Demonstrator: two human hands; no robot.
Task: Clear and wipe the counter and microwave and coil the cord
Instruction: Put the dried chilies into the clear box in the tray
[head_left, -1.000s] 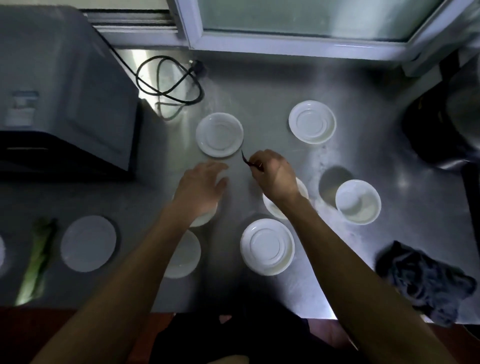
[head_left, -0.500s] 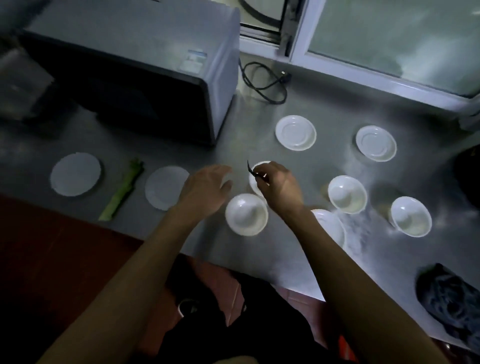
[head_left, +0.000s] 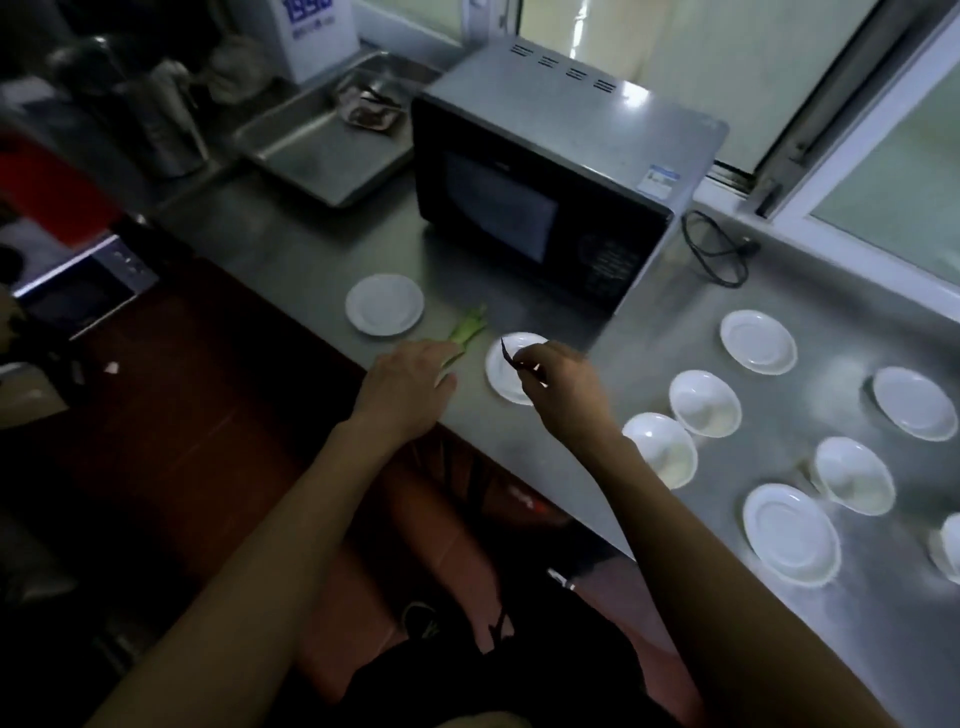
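A steel counter (head_left: 727, 613) carries a black and silver microwave (head_left: 540, 171), with its black cord (head_left: 719, 249) lying loose to the right of it. My right hand (head_left: 563, 384) pinches a thin dark scrap (head_left: 506, 353) above a white plate (head_left: 506, 371). My left hand (head_left: 410, 384) hovers flat, fingers relaxed, over the near end of a green vegetable stalk (head_left: 467, 330) at the counter's front edge. Whether it touches the stalk I cannot tell. Several white plates and bowls, such as a bowl (head_left: 704, 402), are spread across the counter to the right.
Left of the stalk sits another white plate (head_left: 384, 304). A steel tray (head_left: 322, 150) with a crumpled wrapper lies behind the microwave's left side. A window frame (head_left: 852, 228) runs along the back. Dark red floor (head_left: 208, 415) lies below the counter edge.
The view swung left, bringing the microwave's front and the tray into sight. Both hands moved left along the counter; my left hand now reaches the green stalk, my right still pinches the scrap.
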